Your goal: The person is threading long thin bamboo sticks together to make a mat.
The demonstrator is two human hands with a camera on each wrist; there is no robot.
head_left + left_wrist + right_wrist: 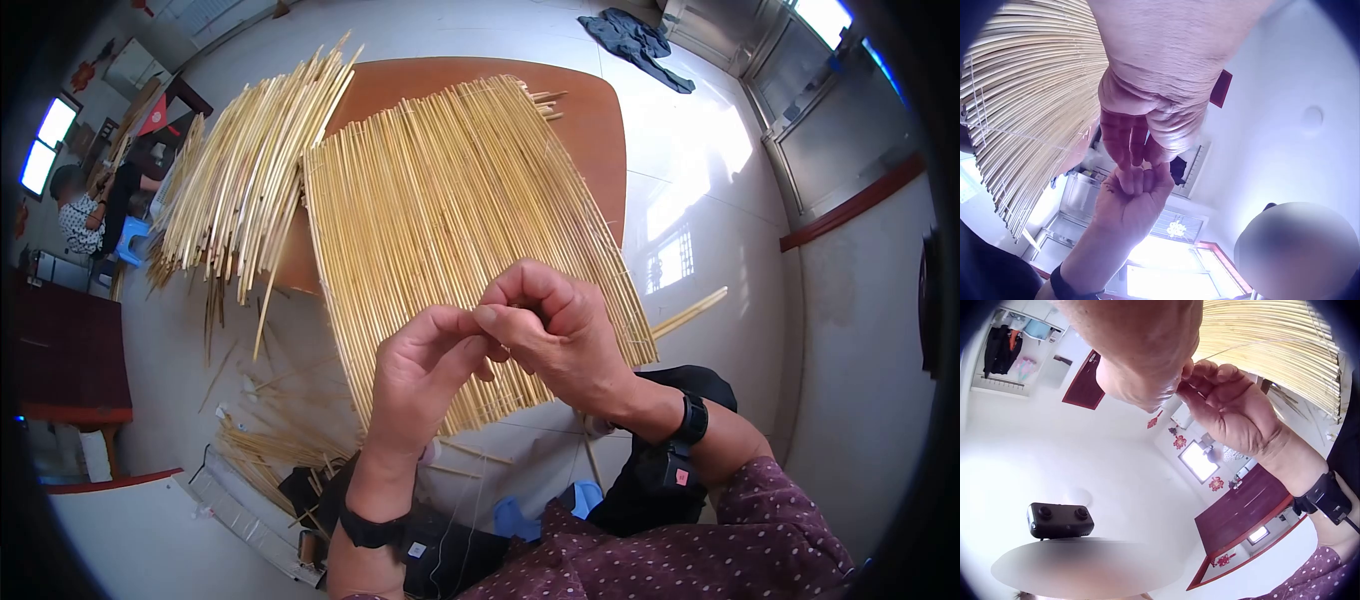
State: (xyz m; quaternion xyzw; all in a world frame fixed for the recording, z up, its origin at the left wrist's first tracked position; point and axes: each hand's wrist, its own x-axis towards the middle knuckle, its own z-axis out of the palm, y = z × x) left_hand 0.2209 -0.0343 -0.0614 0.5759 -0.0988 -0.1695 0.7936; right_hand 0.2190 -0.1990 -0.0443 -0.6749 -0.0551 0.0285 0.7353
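Observation:
Fingertip to fingertip, the left hand and right hand meet above the near part of a mat of thin yellow sticks. Thumb and forefinger of the right hand pinch at a thin thread, which runs off over the mat in the right wrist view. The left hand has its thumb and forefinger at the same spot, other fingers bent. From the left wrist view, the thread crosses the mat towards the hands. The knuckles hide the exact pinch point.
A brown table bears the mat and a pile of loose sticks at its left. More sticks lie low on the left. Dark clothing lies on the floor beyond. At far left sits a person.

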